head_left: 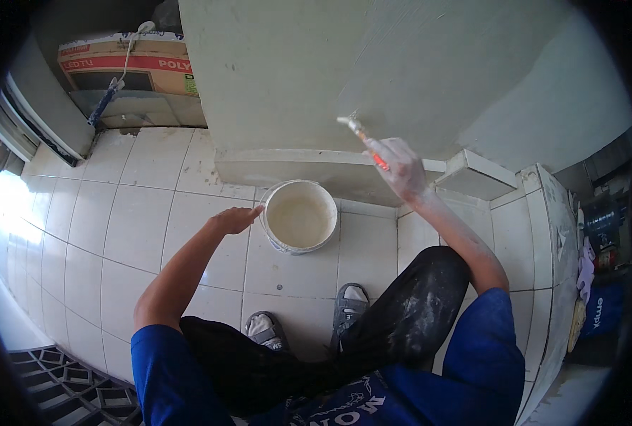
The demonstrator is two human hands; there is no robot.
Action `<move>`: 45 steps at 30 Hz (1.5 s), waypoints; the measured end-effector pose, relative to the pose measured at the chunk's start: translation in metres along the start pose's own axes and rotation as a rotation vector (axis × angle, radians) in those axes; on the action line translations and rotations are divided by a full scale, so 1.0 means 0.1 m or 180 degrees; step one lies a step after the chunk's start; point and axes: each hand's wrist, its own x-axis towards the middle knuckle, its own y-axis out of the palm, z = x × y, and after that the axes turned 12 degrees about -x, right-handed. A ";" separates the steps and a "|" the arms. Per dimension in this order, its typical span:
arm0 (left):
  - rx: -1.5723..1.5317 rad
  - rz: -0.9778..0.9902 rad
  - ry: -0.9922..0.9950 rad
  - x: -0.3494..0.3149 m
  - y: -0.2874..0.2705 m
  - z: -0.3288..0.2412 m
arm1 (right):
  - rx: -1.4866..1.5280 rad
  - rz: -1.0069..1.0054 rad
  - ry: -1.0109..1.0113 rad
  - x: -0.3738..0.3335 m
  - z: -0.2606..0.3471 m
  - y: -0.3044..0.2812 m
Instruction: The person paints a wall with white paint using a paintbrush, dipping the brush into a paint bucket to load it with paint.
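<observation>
A white bucket (pixel 270 238) with pale paint inside stands on the tiles in front of me. My left hand (pixel 236 219) is closed at its left side, fingertips on the rim or the wire handle; which of the two I cannot tell. In my right hand (pixel 401 169), dusted white, is a paintbrush (pixel 380 162) with a reddish handle. Its white-coated bristles point up and left, at or very close to the grey-green wall (pixel 287 78). Wetter-looking streaks run up the wall above the brush.
A low ledge (pixel 287 174) runs along the wall's foot behind the bucket, with a raised block (pixel 476 177) at right. A cardboard box (pixel 128 64) and a paint roller (pixel 106 103) stand at far left. A dark lattice mat (pixel 74 383) lies near left.
</observation>
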 end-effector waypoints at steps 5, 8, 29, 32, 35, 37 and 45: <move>0.0073 0.0167 -0.0024 0.06 0.02 0.06 | -0.0008 -0.0808 0.0338 0.10 -0.10 -0.27; 0.0029 0.0153 0.0025 0.07 0.05 0.09 | -0.0233 -0.1356 0.0168 0.11 -0.19 -0.27; 0.0185 0.0386 -0.0159 0.14 0.09 0.16 | -0.0401 -0.1021 0.0313 0.28 -0.09 -0.40; 0.0182 0.0378 -0.0217 0.14 0.10 0.19 | -0.0516 -0.1623 0.0263 0.37 -0.20 -0.47; 0.0170 0.0428 -0.0301 0.14 0.09 0.18 | -0.0730 -0.1789 0.0242 0.34 -0.25 -0.40; 0.0181 0.0478 -0.0316 0.16 0.09 0.15 | -0.0709 -0.1492 0.0279 0.20 -0.25 -0.31; 0.0261 0.0360 -0.0245 0.12 0.04 0.14 | -0.0051 -0.0164 -0.0038 -0.06 -0.06 0.03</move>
